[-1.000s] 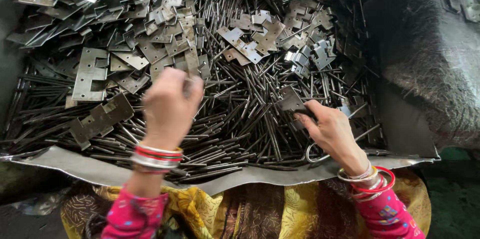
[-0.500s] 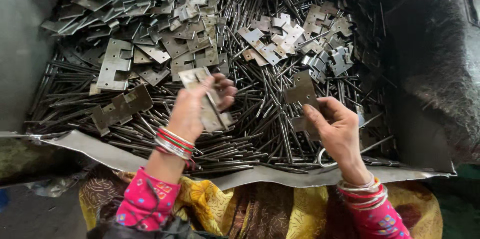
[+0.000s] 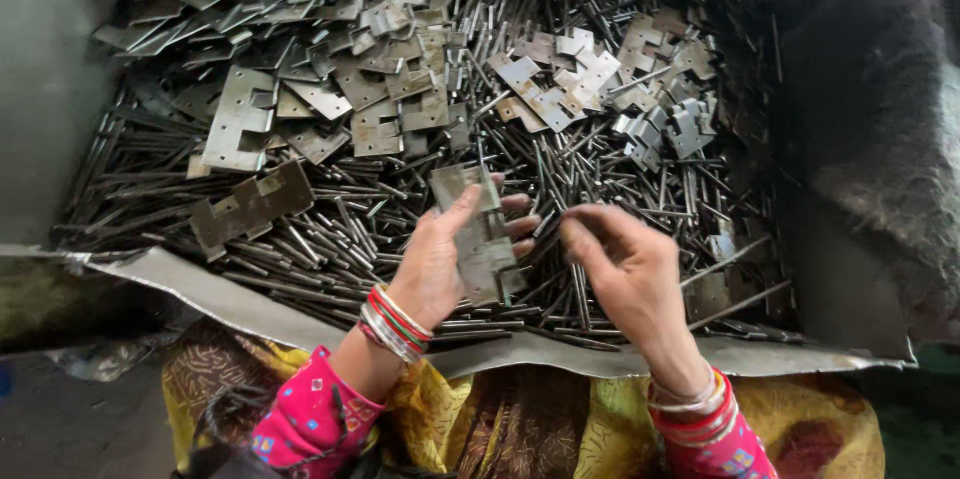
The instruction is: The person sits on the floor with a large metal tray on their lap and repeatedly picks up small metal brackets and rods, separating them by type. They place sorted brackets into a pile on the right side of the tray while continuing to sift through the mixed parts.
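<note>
My left hand (image 3: 440, 259) grips a grey metal hinge plate (image 3: 478, 234) upright over a pile of thin steel pins (image 3: 360, 229). My right hand (image 3: 625, 269) is close beside it on the right, with fingers pinched together just off the plate's edge; whether they hold a pin I cannot tell. Both wrists wear stacked bangles over pink patterned sleeves.
Loose hinge plates (image 3: 380, 89) lie heaped at the back, with smaller ones (image 3: 620, 79) at right. A large notched plate (image 3: 250, 204) rests on the pins at left. A bent sheet-metal edge (image 3: 250, 299) bounds the pile near me. Dark cloth (image 3: 870, 119) rises at right.
My left hand has raised the hinge plate towards the middle. My right hand, earlier on a dark plate at right, has come in beside the left one with pinched fingers.
</note>
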